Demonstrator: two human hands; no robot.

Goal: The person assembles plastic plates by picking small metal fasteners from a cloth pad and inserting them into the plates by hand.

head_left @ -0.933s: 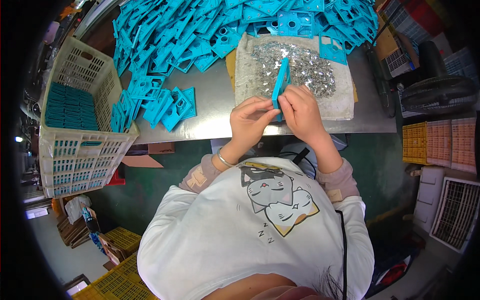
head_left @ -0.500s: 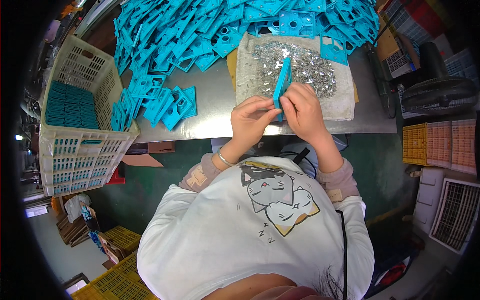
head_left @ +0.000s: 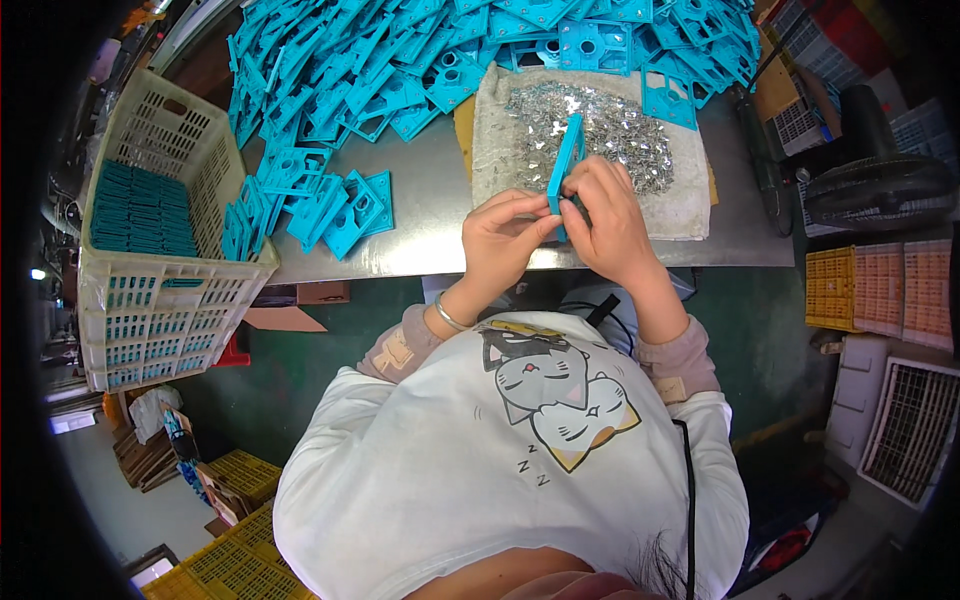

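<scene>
A teal plastic plate (head_left: 565, 160) stands on edge between my hands, above the near part of a pale cloth (head_left: 495, 130). My left hand (head_left: 505, 232) is closed on its lower near edge, with thumb and fingers pinching it. On the plate's right face are the bent fingers of my right hand (head_left: 608, 218), thumb and forefinger drawn together near the lower end; a tiny part between them cannot be made out. Small shiny metal pieces (head_left: 630, 140) lie spread on the cloth beyond my hands.
A large heap of teal plates (head_left: 370, 70) covers the table's far side. Several loose plates (head_left: 345, 215) lie at the left. Beside them stands a white plastic crate (head_left: 180, 262) with stacked teal plates. A black fan (head_left: 885, 190) is at the right, near the metal table (head_left: 420, 225).
My right hand's fingers have shifted slightly and bent more against the plate. My left hand and the plate stay almost where they were.
</scene>
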